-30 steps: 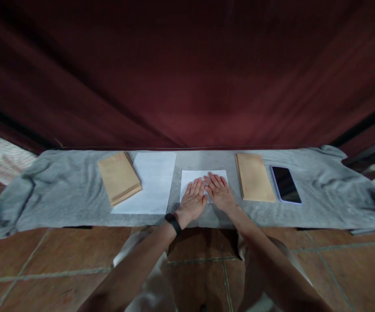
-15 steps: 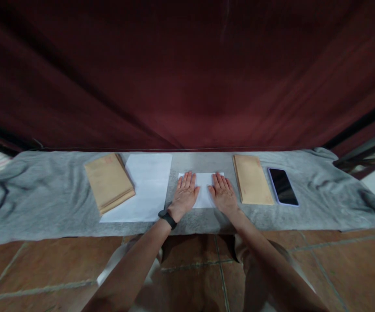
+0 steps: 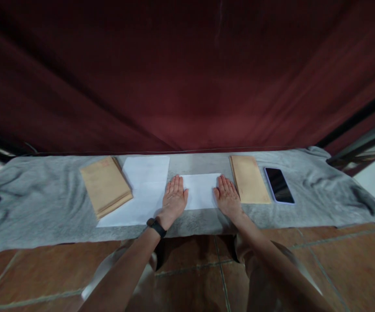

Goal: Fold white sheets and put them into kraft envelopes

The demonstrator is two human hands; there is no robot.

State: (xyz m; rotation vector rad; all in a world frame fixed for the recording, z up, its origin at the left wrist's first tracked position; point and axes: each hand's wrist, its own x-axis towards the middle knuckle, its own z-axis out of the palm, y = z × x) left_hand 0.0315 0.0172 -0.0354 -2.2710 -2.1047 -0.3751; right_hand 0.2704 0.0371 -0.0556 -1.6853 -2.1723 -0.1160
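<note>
A folded white sheet of paper (image 3: pixel 200 190) lies on the grey cloth (image 3: pixel 44 203) in front of me. My left hand (image 3: pixel 173 200) presses flat on the sheet's left edge, fingers together and stretched out; a black band sits on that wrist. My right hand (image 3: pixel 227 197) lies flat on the sheet's right edge. Neither hand grips anything.
A larger white sheet (image 3: pixel 142 188) lies left of the folded one, with a stack of brown envelopes (image 3: pixel 105 185) on its left side. A second brown envelope stack (image 3: pixel 249 178) and a dark phone (image 3: pixel 279 185) lie to the right. A dark red curtain (image 3: pixel 187 73) hangs behind.
Both hands have slid apart from the middle of the folded sheet out to its left and right edges, staying flat on it. The camera view has shifted slightly.
</note>
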